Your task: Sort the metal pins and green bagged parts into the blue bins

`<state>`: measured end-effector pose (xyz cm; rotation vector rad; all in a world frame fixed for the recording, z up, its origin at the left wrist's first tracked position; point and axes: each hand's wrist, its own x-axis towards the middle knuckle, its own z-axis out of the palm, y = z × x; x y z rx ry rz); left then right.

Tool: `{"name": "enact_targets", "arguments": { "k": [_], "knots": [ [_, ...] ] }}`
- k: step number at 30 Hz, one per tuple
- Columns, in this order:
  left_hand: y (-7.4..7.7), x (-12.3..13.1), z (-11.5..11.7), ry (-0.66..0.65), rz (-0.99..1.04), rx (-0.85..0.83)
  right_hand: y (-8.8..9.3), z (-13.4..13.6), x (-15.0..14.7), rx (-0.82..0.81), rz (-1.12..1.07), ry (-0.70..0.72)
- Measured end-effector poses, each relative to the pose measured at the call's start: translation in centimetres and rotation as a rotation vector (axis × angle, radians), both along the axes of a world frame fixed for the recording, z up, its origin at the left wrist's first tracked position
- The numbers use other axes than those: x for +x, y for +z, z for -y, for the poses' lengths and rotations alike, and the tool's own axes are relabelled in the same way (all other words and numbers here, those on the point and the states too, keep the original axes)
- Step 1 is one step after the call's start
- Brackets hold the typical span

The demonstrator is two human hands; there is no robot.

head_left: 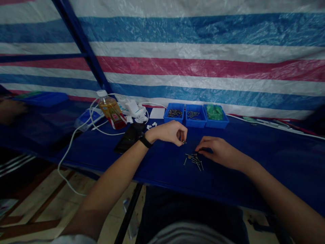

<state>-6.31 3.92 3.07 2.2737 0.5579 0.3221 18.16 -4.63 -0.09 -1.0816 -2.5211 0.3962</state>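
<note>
My left hand is closed above the blue table, fingers curled round a small metal screw whose end sticks out past the fingertips. Lower and to the right, a loose pile of screws lies on the tabletop, several of them long and thin. My right hand reaches in at the pile's upper edge, thumb and forefinger nearly together; whatever is between them is too small to make out. Behind my hands stand a blue bin of small dark fasteners, a blue bin of long screws and a blue bin with a green plastic bag.
Left of the bins are a drink bottle, a white charger with cables, white earbuds and a black pouch. A white cable hangs over the front edge. Another person's blurred hand is at far left.
</note>
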Motion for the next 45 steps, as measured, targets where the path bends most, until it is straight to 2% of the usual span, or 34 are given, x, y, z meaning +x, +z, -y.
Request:
{"name": "enact_targets", "arguments": {
  "k": [4, 6, 9, 14, 19, 21, 23, 26, 29, 32, 35, 38, 42, 45],
  "knots": [
    [0.6, 0.4, 0.7, 0.076, 0.321, -0.334, -0.2, 0.1, -0.3, 0.027, -0.013, -0.012],
    [0.8, 0.5, 1.1, 0.067, 0.454, -0.494, -0.1, 0.1, -0.4, 0.034, -0.044, -0.001],
    [1.0, 0.4, 1.6, 0.016, 0.555, -0.640, 0.2, 0.3, -0.7, 0.051, -0.096, 0.033],
    [1.6, 0.4, 2.1, 0.019, 0.674, -0.742, 0.8, 1.1, -1.3, 0.023, -0.122, 0.081],
    [1.6, 0.5, 2.0, -0.095, 0.815, -0.792, 0.7, 1.4, -1.6, -0.033, -0.058, 0.084],
    [1.6, 0.3, 1.5, -0.054, 0.857, -0.778, 0.6, 1.3, -1.6, -0.046, -0.055, 0.069],
    [1.9, 0.1, 0.6, 0.078, 0.910, -0.697, 0.4, 1.1, -1.5, -0.051, -0.054, 0.052],
    [2.6, 0.0, -1.6, 0.354, 0.969, -0.444, 0.1, 0.9, -1.4, -0.051, -0.047, 0.029],
    [3.3, 0.1, -3.9, 0.563, 0.900, -0.190, -0.2, 0.7, -1.3, -0.050, -0.050, 0.008],
    [4.0, 0.1, -5.4, 0.715, 0.853, -0.012, -0.2, 0.6, -1.3, -0.050, -0.066, -0.011],
    [4.6, -0.3, -6.1, 0.798, 0.844, 0.147, 0.0, 0.5, -1.4, -0.060, -0.080, -0.021],
    [4.8, -0.8, -6.5, 0.828, 0.687, 0.336, 0.1, 0.4, -1.6, -0.064, -0.084, -0.031],
    [3.8, -1.0, -6.9, 0.797, 0.397, 0.643, 0.0, 0.4, -1.5, -0.021, -0.119, -0.055],
    [2.5, -0.8, -6.2, 0.851, 0.354, 0.750, 0.6, 0.6, -1.3, 0.087, -0.273, -0.104]
  ]
}}
